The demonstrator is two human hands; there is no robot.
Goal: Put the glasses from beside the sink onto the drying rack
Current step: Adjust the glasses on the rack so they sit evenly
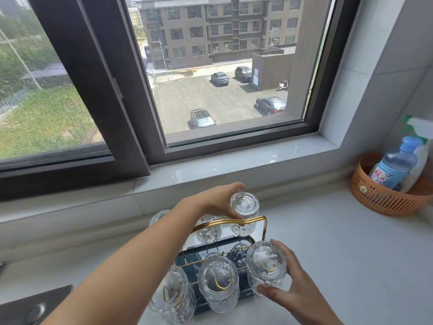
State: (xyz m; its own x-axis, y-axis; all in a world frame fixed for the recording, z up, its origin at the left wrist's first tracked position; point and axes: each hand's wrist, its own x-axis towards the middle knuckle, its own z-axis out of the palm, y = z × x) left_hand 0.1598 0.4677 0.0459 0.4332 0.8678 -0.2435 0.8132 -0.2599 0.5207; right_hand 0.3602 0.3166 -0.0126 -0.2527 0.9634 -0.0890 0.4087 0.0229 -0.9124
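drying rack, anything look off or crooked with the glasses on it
Nothing stands out. The glasses sit upside down on the drying rack, none visibly cracked or tipped over. The left hand grips the far-right glass and the right hand grips the near-right glass.

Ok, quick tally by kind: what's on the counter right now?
Glasses, all upside down: 6
Drying rack, gold wire on a dark tray: 1
Orange basket: 1
Bottles in the basket: 2
Total: 10
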